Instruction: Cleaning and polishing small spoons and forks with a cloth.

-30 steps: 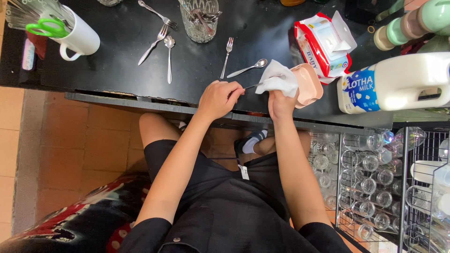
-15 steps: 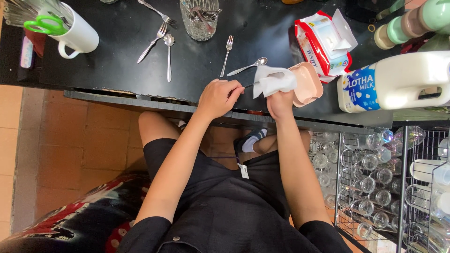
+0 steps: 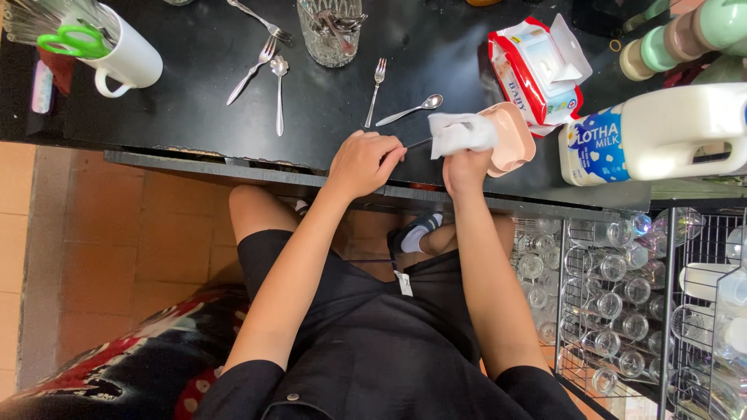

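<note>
Head view shows both hands working at the near edge of a black countertop. The left hand is closed in a pinch on the thin metal handle of a piece of cutlery, whose far end is buried in a crumpled white wipe. The right hand is closed around that wipe, squeezing it about the cutlery. Compared with a second ago, the wipe sits a little more bunched and drawn toward the left hand, and less of the handle shows between the two hands; the hands themselves have barely shifted along the counter edge.

Just behind the wipe lies a pale pink plastic lid-shaped dish, touching the right hand's fingers. Beyond it sits a red and white pack of wet wipes with its flap open. To the right lies a large white plastic milk jug on its side. Further back on the counter, unchanged, are a steel spoon, a small fork, a clear glass tumbler of cutlery, and a white mug holding green-handled scissors.
</note>
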